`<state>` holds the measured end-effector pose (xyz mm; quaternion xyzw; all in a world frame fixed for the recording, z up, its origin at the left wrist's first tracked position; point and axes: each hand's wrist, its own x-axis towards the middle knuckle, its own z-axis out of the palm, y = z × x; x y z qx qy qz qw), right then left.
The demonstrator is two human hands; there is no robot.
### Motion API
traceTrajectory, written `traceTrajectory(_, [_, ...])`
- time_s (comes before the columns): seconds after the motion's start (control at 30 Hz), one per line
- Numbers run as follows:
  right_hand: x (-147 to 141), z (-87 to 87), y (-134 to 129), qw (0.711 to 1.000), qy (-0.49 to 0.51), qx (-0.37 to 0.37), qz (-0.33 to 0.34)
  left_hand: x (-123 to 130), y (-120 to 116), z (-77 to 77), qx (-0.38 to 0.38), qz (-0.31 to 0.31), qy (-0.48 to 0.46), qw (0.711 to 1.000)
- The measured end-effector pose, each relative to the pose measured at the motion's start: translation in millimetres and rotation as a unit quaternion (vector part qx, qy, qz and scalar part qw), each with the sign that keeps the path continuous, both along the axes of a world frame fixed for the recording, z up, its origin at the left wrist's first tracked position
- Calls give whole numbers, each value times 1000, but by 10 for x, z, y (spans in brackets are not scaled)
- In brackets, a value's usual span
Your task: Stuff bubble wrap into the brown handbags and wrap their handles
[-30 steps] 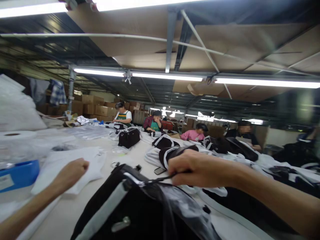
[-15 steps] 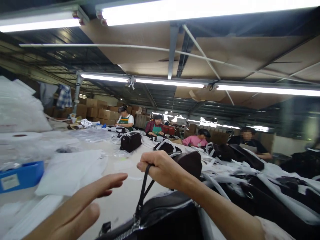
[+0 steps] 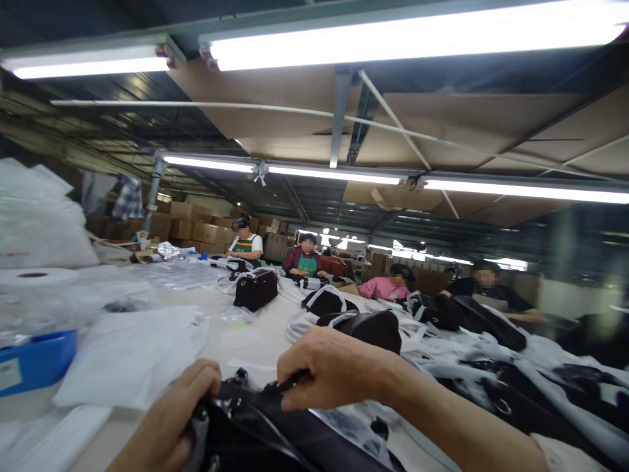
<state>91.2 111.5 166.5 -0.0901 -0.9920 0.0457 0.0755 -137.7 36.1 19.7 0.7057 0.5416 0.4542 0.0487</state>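
A black bag (image 3: 275, 429) with shiny trim lies at the bottom centre of the head view, right in front of me. My left hand (image 3: 189, 400) is closed round the bag's left end, its fingers curled over the edge. Above the top of the bag, my right hand (image 3: 324, 367) pinches a dark strap between thumb and fingers. Part of the strap is hidden by the fingers. Clear plastic shows along the bag's right side.
White sheets (image 3: 132, 354) and a blue box (image 3: 39, 360) lie at left. Another black bag (image 3: 255, 288) stands farther back. Black bags with white wrapping (image 3: 521, 393) are heaped at right. Several people sit across the table.
My left hand, open before, has closed on the bag's left end. My right hand has come down toward the bag with the strap. The bag has turned.
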Motion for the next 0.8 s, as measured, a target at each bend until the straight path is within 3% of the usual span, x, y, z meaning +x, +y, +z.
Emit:
traceTrajectory(0.07, [113, -20, 15, 1000, -20, 14, -1, -181, 128, 31, 17, -3, 0, 1000])
traceTrajectory(0.17, [441, -72, -44, 999, -27, -32, -18, -610, 274, -75, 14, 45, 9, 999])
traceTrajectory(0.23, [762, -157, -115, 993, -32, -88, -68, -875, 323, -171, 20, 98, 1, 995])
traceTrajectory(0.3, [1080, -311, -165, 982, -5, -100, -163, -1017, 364, -236, 33, 119, -3, 992])
traceTrajectory(0.43, [1470, -710, -135, 950, 21, -142, -278, -929, 530, -255, 36, 83, 23, 996])
traceTrajectory(0.57, [1614, -928, -98, 912, 80, -235, -326, -829, 688, -248, 30, 87, 24, 995])
traceTrajectory(0.67, [1614, -1091, -178, 872, 162, -294, -355, -877, 680, -276, 23, 97, 20, 995])
traceTrajectory(0.8, [1413, -1497, -276, 822, 207, -419, -324, -793, 480, -349, 27, 95, -11, 995])
